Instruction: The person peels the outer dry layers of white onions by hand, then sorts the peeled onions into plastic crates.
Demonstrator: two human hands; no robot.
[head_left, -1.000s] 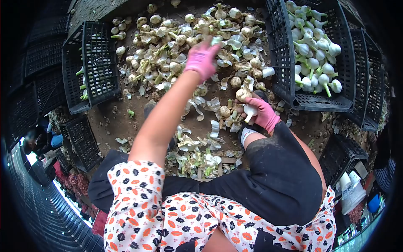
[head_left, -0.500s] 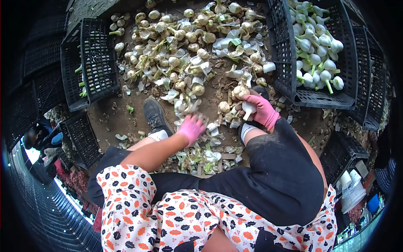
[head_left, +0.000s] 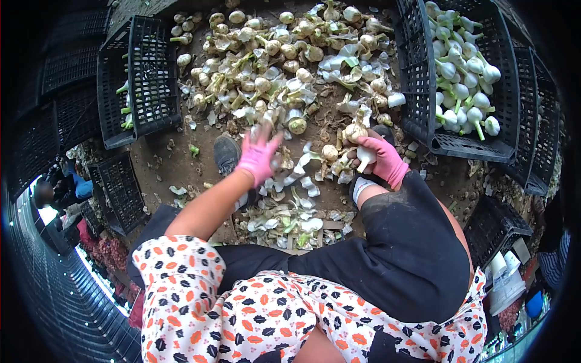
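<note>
My left hand, in a pink fingerless glove, reaches over the near edge of the garlic pile with its fingers spread; the fingertips are a little blurred. In my right hand, also gloved in pink, the fingers are closed around a clean white garlic bulb with its neck pointing down. A browner, unpeeled garlic bulb sits right at those fingertips. Loose papery skins and dirty bulbs lie on the ground around both hands.
A black crate of white garlic bulbs stands at the upper right. Another black crate, with green stems showing, is at the upper left. Peeled skins are heaped between my legs. Another person is at the far left.
My left hand has moved forward and left, off the skins by my feet, and its fingers have spread. My right hand keeps hold of the white bulb. The view has shifted slightly.
</note>
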